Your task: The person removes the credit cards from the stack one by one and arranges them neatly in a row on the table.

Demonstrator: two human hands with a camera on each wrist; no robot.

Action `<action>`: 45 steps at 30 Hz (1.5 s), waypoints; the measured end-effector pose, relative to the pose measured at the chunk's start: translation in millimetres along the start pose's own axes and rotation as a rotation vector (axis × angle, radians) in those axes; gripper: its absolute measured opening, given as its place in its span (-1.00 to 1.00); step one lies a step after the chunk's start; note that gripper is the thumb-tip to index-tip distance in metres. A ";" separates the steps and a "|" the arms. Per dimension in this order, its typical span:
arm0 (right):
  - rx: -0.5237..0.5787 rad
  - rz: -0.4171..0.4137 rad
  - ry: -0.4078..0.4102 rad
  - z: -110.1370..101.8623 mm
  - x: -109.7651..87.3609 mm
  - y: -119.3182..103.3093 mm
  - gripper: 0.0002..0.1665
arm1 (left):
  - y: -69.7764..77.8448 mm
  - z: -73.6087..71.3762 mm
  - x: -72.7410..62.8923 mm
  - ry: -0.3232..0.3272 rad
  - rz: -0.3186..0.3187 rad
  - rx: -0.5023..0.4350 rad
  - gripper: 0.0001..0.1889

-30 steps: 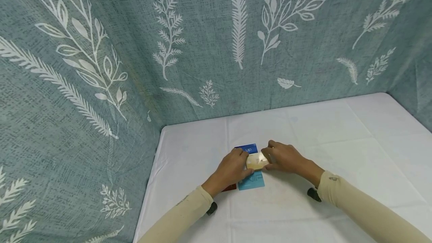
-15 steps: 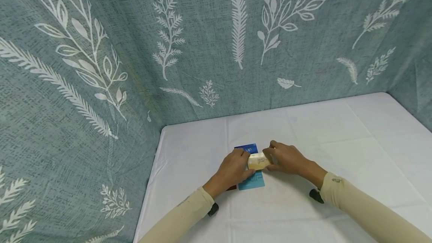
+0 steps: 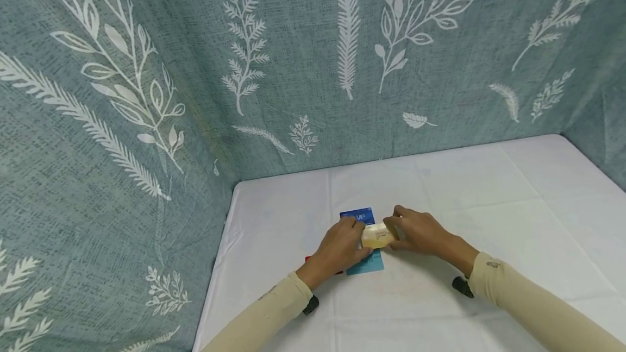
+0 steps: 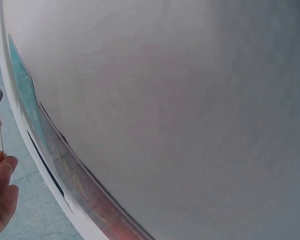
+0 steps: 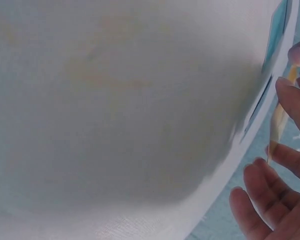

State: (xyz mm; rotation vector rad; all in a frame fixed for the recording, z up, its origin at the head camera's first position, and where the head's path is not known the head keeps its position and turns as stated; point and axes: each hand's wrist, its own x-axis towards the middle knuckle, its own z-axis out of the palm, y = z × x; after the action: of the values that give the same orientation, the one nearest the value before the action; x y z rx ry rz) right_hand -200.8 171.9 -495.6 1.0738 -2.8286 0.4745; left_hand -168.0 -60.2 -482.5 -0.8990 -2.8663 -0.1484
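A cream and gold card (image 3: 375, 236) is held up between both hands, over other cards on the white tabletop. My left hand (image 3: 339, 243) pinches its left end, with the thumb at the lower corner and fingers along the upper edge. At the right end, my right hand (image 3: 419, 232) grips it with thumb and fingertips. In the right wrist view the card (image 5: 278, 120) is seen nearly edge-on and slightly bowed. Behind the hands lies a dark blue VIP card (image 3: 359, 214). A light blue card (image 3: 367, 265) lies in front, partly covered by my left thumb.
A red card (image 3: 308, 258) lies mostly hidden under my left wrist; the left wrist view shows more of this red card (image 4: 97, 202). The white tablecloth (image 3: 464, 194) spreads to both sides. A blue-green leaf-patterned curtain (image 3: 293, 69) stands behind and along the left.
Both hands have shifted slightly right with the cream and gold card. A corner of the red card now shows left of my left wrist.
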 end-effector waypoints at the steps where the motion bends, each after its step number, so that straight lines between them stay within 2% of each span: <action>1: -0.001 -0.002 0.000 -0.3 -0.6 -0.1 -0.38 | 0.5 0.1 -0.1 -0.001 0.000 0.000 -0.42; 13: -0.008 -0.005 0.000 -4.1 -8.6 0.7 -0.38 | 6.5 -2.5 -0.8 0.008 0.018 -0.011 -0.44; 22: -0.022 -0.003 0.012 -7.6 -13.2 2.3 -0.37 | 10.6 0.2 -0.2 0.028 0.006 -0.011 -0.42; 30: -0.023 0.015 0.020 -9.2 -18.1 2.3 -0.34 | 13.8 -0.4 0.0 0.022 0.009 -0.007 -0.40; 38: -0.019 0.013 0.028 -10.7 -23.6 2.9 -0.35 | 18.4 -1.1 0.0 0.007 0.003 -0.052 -0.40; 45: -0.021 0.032 0.020 -10.9 -28.7 3.4 -0.32 | 23.0 -1.5 -0.1 -0.004 0.005 -0.039 -0.39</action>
State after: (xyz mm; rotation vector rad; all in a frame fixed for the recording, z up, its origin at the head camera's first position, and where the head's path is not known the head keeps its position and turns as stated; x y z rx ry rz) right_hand -181.9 195.9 -491.3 1.0154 -2.8310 0.4541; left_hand -154.6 -41.6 -479.8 -0.9135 -2.8739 -0.2029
